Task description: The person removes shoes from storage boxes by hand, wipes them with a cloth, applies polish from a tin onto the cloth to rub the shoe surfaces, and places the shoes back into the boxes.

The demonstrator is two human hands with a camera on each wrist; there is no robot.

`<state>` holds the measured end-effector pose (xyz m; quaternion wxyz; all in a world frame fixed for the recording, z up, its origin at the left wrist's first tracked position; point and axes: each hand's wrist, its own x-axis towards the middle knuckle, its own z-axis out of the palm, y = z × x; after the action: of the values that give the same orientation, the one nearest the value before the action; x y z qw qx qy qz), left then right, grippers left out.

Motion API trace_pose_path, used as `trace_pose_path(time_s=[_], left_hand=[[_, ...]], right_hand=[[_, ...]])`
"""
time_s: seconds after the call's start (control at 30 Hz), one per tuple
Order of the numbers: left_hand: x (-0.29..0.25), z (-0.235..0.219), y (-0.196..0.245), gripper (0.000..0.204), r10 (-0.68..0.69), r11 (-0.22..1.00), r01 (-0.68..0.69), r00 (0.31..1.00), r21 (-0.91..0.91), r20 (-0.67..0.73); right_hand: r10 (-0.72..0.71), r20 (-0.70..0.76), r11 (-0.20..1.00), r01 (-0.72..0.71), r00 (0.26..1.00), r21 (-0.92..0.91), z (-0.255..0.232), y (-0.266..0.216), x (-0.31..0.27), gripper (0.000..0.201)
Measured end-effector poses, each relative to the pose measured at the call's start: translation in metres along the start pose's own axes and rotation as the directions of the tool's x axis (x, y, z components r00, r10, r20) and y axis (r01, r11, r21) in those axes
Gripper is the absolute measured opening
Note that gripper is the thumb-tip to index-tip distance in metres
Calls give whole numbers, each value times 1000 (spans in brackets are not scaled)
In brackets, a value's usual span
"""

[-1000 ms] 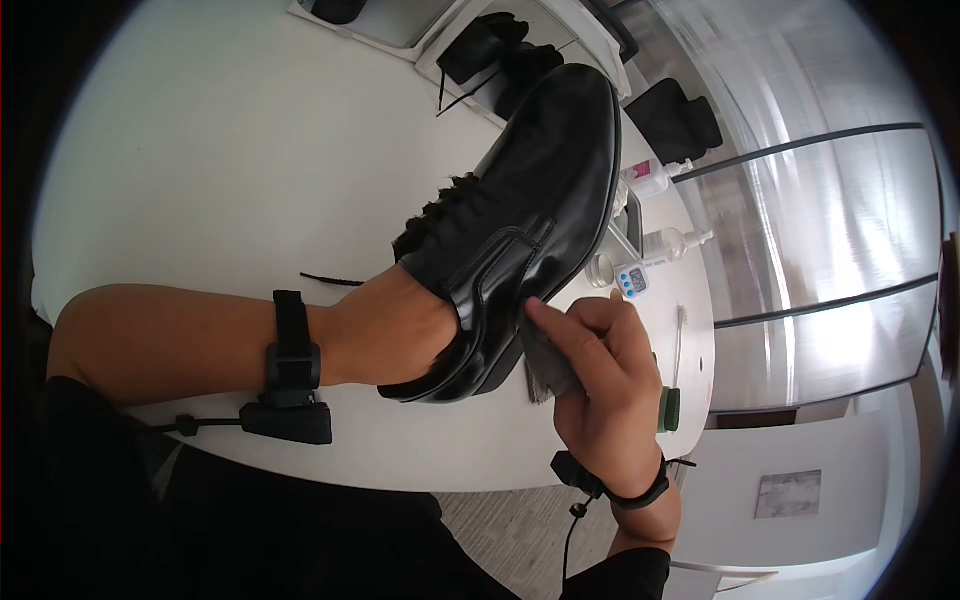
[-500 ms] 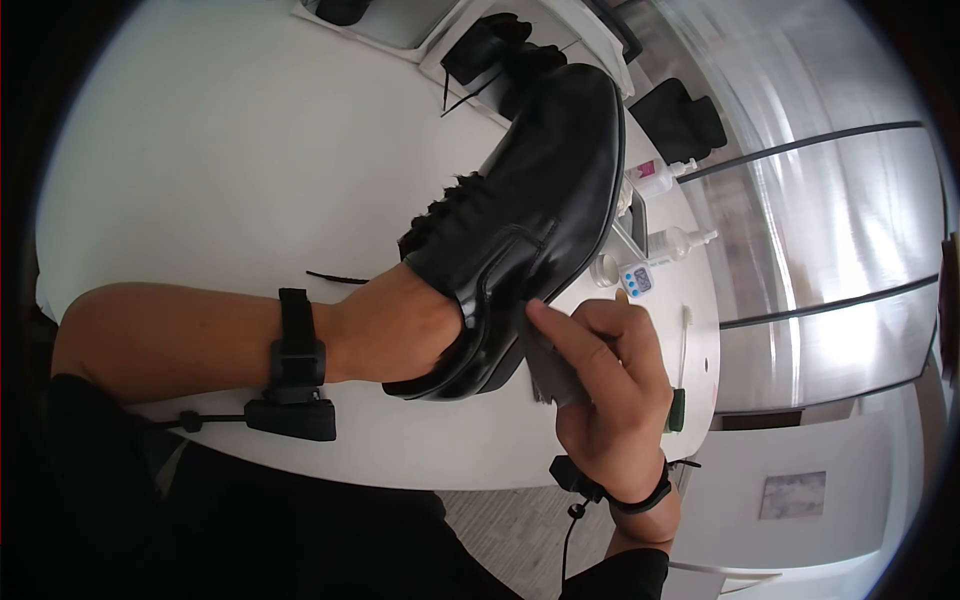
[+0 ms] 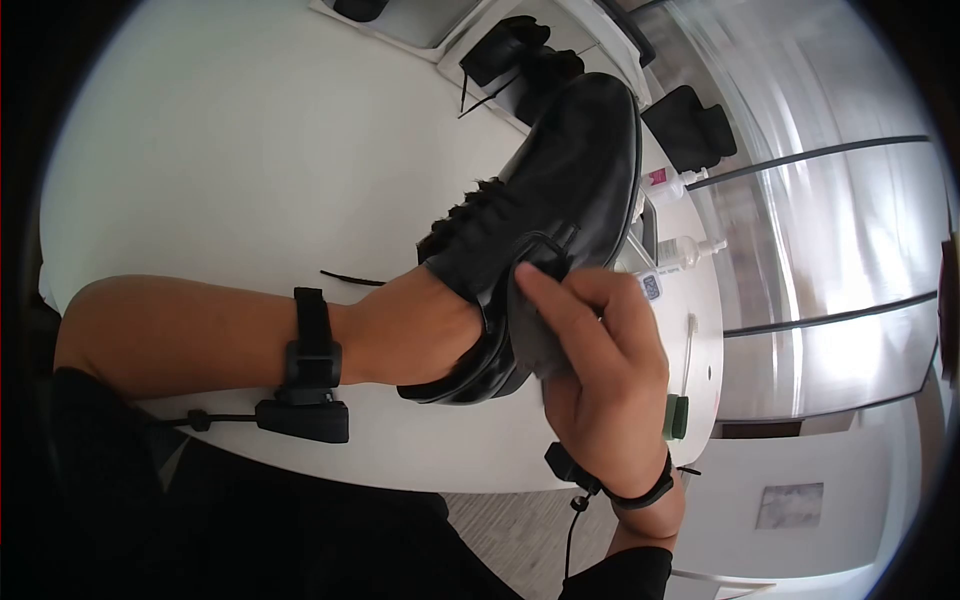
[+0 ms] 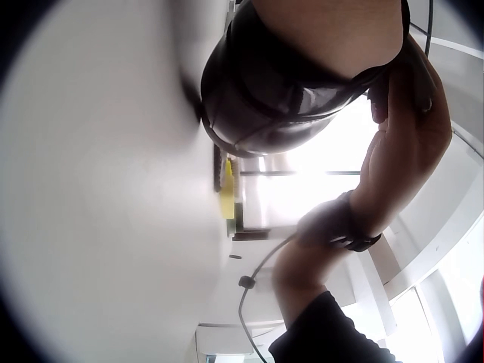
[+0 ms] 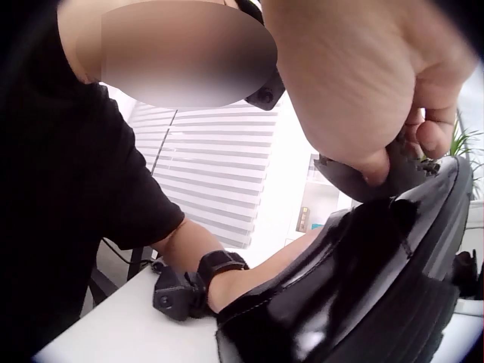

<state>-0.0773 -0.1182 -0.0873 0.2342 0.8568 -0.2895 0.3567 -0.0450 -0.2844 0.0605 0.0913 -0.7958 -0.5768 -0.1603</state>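
Observation:
A black leather lace-up dress shoe [image 3: 575, 160] is held over the white table, toe pointing away and soles to the right. My left hand [image 3: 435, 320] reaches into its opening up to about the wrist, with the fingers hidden inside. Between thumb and fingers my right hand [image 3: 610, 370] pinches a dark grey cloth [image 3: 535, 335] against the side of the shoe, below the laces. In the right wrist view the bunched cloth [image 5: 363, 178] lies on the glossy upper. A loose lace end [image 3: 345, 277] sticks out to the left of the shoe.
A black laced shoe [image 3: 505, 50] sits by white trays [image 3: 480, 25] at the back. Pump bottles [image 3: 680, 253] and a small timer [image 3: 650, 286] stand beyond the held shoe. A green object [image 3: 677, 417] and a thin white stick [image 3: 690, 355] are near the table's right edge.
My right hand has moved the cloth from near the sole edge up the shoe's side toward the laces. My left hand stays in the shoe; the whole view has shifted slightly.

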Motion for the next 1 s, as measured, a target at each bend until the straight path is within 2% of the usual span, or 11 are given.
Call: trace_pose_path(time_s=[0.17, 0.2, 0.23, 0.47, 0.53, 0.57, 0.63, 0.77, 0.83, 0.93, 1.0], left_hand=[[-1, 5, 1, 24, -107, 985, 115, 992, -129, 65], [-1, 6, 1, 35, -151, 964, 166, 985, -206, 87], [-2, 6, 1, 57, -191, 936, 216, 975, -279, 113], [-2, 4, 0, 62, -205, 915, 264, 956, -305, 210], [-2, 4, 1, 59, -182, 940, 201, 979, -275, 92], [-1, 5, 1, 59, -182, 940, 201, 979, -275, 96], [1, 4, 2, 26, -148, 970, 151, 989, -193, 30], [3, 2, 2, 24, -174, 945, 174, 984, -276, 26], [7, 2, 3, 21, -126, 963, 89, 983, -254, -132], [5, 2, 3, 22, -183, 932, 140, 978, -333, -101], [2, 3, 0, 23, -180, 943, 160, 983, -292, -43]], right_hand=[[33, 84, 999, -36, 996, 34, -4, -9, -20, 63], [33, 85, 999, -36, 996, 34, -5, -9, -24, 63], [39, 102, 999, -42, 994, 29, -6, -9, -27, 63], [38, 204, 996, -54, 978, 74, -6, -11, -47, 61], [45, 160, 997, -54, 986, 57, -12, -11, -41, 61], [49, 118, 998, -54, 992, 37, -15, -10, -38, 62], [62, 39, 997, -63, 997, 43, -14, -5, -34, 63], [56, -37, 997, -54, 998, 52, -9, 4, -23, 67], [50, -27, 997, -48, 998, 65, -2, 8, -21, 68], [74, 21, 994, -75, 997, 75, 4, 4, -25, 68], [63, 40, 995, -65, 997, 73, 7, 1, -34, 68]])
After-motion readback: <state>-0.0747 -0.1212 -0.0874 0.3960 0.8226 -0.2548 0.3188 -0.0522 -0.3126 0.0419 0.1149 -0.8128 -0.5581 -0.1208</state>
